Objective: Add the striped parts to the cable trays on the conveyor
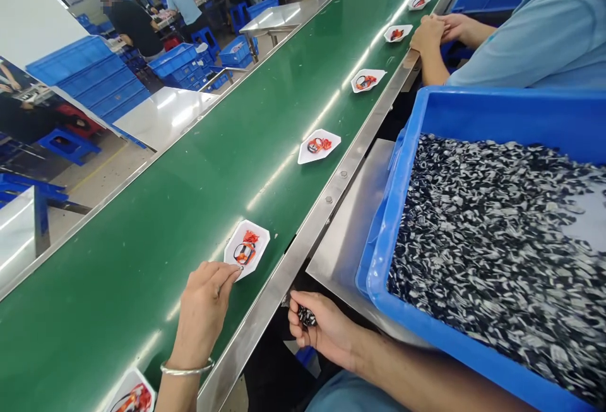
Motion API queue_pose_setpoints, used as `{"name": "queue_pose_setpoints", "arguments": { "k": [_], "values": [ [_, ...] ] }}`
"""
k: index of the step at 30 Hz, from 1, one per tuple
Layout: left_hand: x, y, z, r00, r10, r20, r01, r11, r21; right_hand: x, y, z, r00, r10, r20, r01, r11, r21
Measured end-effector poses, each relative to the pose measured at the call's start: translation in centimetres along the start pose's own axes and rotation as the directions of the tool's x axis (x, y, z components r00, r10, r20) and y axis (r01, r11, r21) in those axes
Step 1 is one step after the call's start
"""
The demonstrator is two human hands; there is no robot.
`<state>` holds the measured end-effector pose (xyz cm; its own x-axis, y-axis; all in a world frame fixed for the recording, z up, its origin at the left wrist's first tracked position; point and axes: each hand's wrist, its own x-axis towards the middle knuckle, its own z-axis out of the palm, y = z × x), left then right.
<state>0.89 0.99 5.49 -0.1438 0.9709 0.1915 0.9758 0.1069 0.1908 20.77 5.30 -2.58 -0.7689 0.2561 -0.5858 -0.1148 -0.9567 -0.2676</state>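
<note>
My left hand (203,305), a metal bangle on its wrist, reaches over the green belt. Its thumb and forefinger pinch a small dark-and-white piece (241,267) at the near edge of a white angular tray (261,236). Inside that tray lie red-orange bits and a black ring-like loop (245,253). Just off the belt's metal edge, my right hand (324,333) is curled around a handful of small black-and-white pieces (307,316). Many similar loose pieces (473,241) fill the blue bin (379,273) to the right.
Several more white trays with red contents, such as one tray (303,154), sit along the belt (189,172). A metal rail (312,235) borders it. A co-worker's hands (433,33) meet at the rail farther up. Stacked blue crates (95,77) and people stand across the belt.
</note>
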Motion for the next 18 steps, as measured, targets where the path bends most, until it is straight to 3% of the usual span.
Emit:
{"name": "queue_pose_setpoints", "arguments": {
  "k": [5,8,15,18],
  "values": [
    [0.1,0.0,0.3,0.995,-0.028,0.100,0.013,0.989,0.145,0.0,0.0,0.0,1.000,-0.004,0.005,0.004,1.000,0.004],
    [-0.2,0.0,0.4,0.996,-0.058,0.069,0.038,0.965,0.260,0.0,0.1,-0.1,1.000,-0.005,0.009,0.005,1.000,0.005],
    [-1.6,-0.7,-0.3,0.997,0.066,0.051,-0.078,0.954,0.289,0.1,0.2,-0.2,0.999,-0.011,0.030,0.011,1.000,-0.005],
    [-3.3,0.6,-0.9,0.998,0.064,0.006,-0.064,0.958,0.279,0.0,0.2,-0.1,0.999,-0.035,0.035,0.034,0.999,0.015]
  ]
}}
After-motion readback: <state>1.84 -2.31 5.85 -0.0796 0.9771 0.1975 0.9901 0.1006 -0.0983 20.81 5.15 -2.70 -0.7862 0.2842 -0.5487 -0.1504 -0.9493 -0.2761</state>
